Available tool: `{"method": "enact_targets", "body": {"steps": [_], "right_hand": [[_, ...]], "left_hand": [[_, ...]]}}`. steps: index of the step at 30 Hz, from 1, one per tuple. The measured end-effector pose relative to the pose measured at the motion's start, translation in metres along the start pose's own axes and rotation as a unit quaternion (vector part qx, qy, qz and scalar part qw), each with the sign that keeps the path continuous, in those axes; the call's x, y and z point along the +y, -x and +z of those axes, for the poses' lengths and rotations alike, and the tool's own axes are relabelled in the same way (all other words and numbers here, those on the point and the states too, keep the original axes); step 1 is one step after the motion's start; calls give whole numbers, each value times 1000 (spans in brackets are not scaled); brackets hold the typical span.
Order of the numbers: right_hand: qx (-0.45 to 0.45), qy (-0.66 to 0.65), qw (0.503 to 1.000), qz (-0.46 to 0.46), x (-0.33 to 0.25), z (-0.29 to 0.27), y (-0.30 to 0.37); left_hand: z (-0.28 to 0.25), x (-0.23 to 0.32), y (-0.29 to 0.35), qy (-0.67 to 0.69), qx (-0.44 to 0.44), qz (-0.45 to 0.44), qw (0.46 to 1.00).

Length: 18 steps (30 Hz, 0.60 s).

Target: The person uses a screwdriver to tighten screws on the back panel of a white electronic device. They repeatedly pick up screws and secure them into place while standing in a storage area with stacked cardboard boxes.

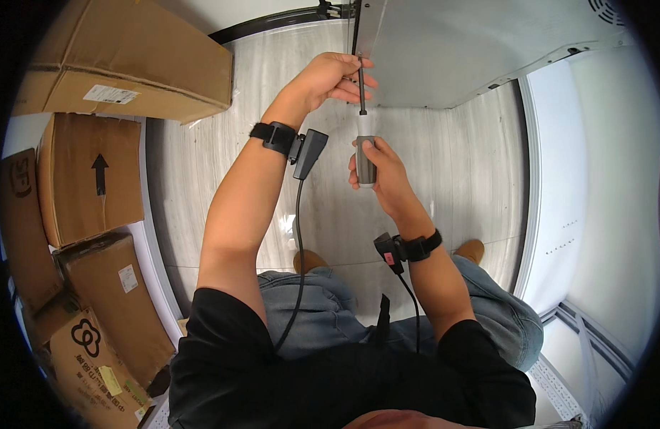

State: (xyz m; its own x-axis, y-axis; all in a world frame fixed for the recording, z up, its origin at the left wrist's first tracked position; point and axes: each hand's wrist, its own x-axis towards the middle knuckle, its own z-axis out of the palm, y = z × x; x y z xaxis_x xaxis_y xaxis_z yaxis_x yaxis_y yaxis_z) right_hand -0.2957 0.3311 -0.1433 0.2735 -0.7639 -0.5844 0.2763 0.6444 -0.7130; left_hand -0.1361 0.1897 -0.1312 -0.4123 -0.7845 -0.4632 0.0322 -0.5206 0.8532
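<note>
A screwdriver (368, 164) with a thick grey handle, a pale neck and a long dark shaft points away from me. My right hand (388, 171) is wrapped round the handle, thumb lying along its top. Farther out, my left hand (338, 79) has thumb and forefinger closed on the shaft, while its other fingers reach loosely beneath. The shaft runs up to the edge of a large grey metal cabinet (444, 57). Whether its tip sits in a screw is too small to tell.
Cardboard boxes (158, 53) are piled along the left side. A white panel (558, 193) stands on the right. Light wood-look floor (458, 171) lies below. Black cables (299, 229) hang from devices strapped to both my wrists.
</note>
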Motion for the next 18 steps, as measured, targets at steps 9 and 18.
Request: {"method": "enact_targets", "body": {"steps": [9,18], "right_hand": [[-16,-51,999,-1,0,-9,4],[-97,-130,987,0,-2,-30,4]], "left_hand": [[10,-2,1,-13,28,13,999],[20,0,1,-5,47,11,999]]}}
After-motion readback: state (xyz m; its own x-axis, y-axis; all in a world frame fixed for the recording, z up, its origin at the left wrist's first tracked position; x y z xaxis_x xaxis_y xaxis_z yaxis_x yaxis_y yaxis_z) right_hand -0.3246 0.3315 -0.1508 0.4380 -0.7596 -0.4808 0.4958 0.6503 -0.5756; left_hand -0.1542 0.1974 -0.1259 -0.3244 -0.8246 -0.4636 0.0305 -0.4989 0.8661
